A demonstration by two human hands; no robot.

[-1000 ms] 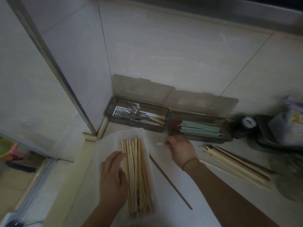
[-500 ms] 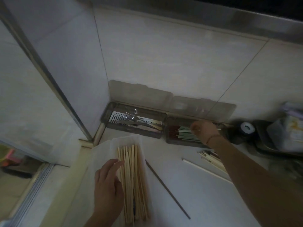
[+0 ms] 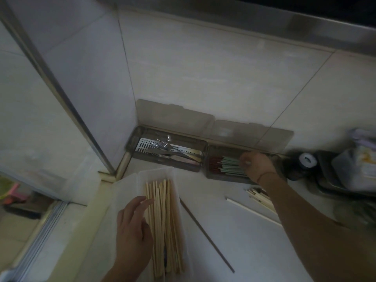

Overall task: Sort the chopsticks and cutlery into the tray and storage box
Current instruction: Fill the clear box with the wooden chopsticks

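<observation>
No legible text, labels or numbers; print on bag (image 3: pixel 364 159) too blurred.

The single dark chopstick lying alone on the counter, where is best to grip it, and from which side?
Probably pinch the dark chopstick near its middle, from above. It lies flat and diagonal on the bare counter, beside the white tray but apart from it, with free space on both sides.

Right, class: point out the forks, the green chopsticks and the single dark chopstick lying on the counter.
forks (image 3: pixel 162 146), head view, on the tines in the left box.
green chopsticks (image 3: pixel 230 166), head view, mid-bundle in the right box.
dark chopstick (image 3: pixel 205 234), head view, mid-shaft on the counter.
</observation>
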